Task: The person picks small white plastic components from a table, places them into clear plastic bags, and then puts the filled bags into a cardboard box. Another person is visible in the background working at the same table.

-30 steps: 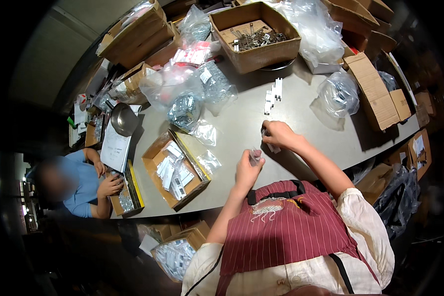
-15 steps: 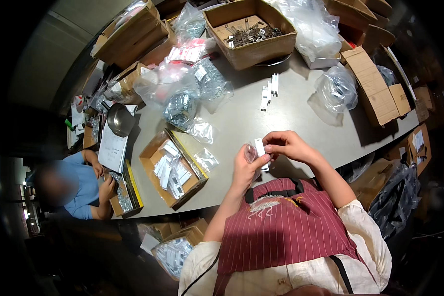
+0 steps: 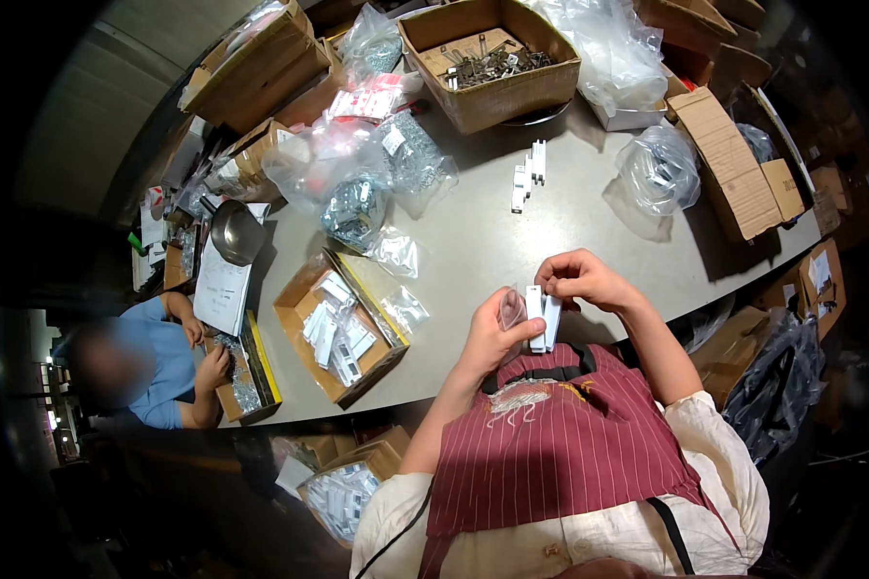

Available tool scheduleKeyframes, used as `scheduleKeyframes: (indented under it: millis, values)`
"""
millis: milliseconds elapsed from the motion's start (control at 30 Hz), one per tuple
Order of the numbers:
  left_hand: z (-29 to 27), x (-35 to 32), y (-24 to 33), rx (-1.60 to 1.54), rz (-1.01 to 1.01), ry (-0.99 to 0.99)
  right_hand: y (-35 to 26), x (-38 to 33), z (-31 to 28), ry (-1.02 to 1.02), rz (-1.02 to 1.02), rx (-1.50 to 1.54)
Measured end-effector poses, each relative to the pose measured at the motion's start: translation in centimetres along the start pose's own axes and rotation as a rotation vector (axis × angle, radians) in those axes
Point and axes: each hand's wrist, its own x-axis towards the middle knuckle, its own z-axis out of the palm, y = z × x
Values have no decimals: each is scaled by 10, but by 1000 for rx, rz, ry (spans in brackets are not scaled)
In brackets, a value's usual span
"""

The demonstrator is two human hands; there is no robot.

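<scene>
My left hand [image 3: 492,333] is closed around a small clear plastic bag [image 3: 513,307], its thumb across a long white plastic piece [image 3: 534,301]. A second white plastic piece [image 3: 552,318] stands slightly tilted beside the first one. My right hand [image 3: 589,280] pinches at the top end of that second piece with bent fingers; the fingertips are partly hidden. Farther off on the table lies a short row of similar white pieces [image 3: 528,177]. A cardboard box [image 3: 290,307] to the left holds many more of them, some in clear bags.
A cardboard box of metal parts [image 3: 492,106] stands at the back. Bags of metal parts [image 3: 352,207] lie back left, and a clear bag [image 3: 658,172] sits at right by a cardboard box [image 3: 729,164]. At far left a person [image 3: 154,357] handles parts in another box.
Both hands have moved slightly nearer to my body and to the right. Two white pieces now show side by side in them, where one showed before.
</scene>
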Motion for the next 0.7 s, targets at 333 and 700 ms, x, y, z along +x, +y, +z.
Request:
scheduleKeyframes:
  millis: [333, 700]
  values:
    - [11, -5, -11, -95, -50, -79, 22, -25, 26, 90, 81, 196]
    - [13, -5, -18, -16, -25, -41, 17, -45, 27, 227, 3, 102]
